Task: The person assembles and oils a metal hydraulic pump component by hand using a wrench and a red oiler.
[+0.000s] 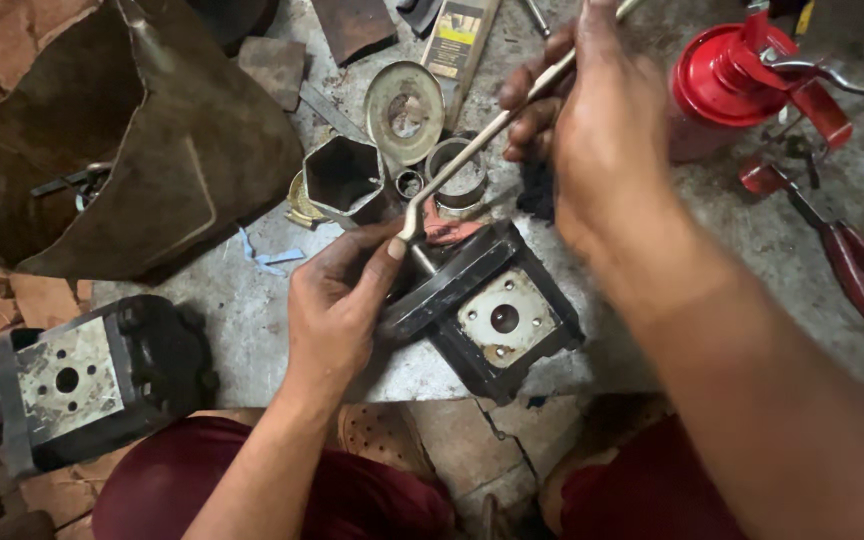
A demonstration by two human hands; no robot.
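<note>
- Pump housing, black and square with a bare metal face plate showing a centre hole and smaller bolt holes, is set on the grey concrete slab near the middle of the scene, tilted toward the left.
- The housing's left edge is gripped by the left hand, with the thumb laid along the top beside the bent end of the tool.
- A long L-shaped metal key is clenched in the right hand, the fingers wrapped around its shaft; the short bent end is pointed down into the top of the housing, just at the left thumb.
- A second, similar pump body is seen at the near left, well apart from the first, with its drilled face turned up.
- A hexagonal steel socket is stood just beyond the housing, with a round flat disc leaned behind it and a metal ring to its right, partly crossed by the key.
- A red oil can with a lever handle is placed at the far right, and red-handled pliers are laid to the right, near the forearm.
- A dark, worn leather bag is spread over the far left, with tools showing inside.
- Dark red cloth over the knees is seen along the near edge.
</note>
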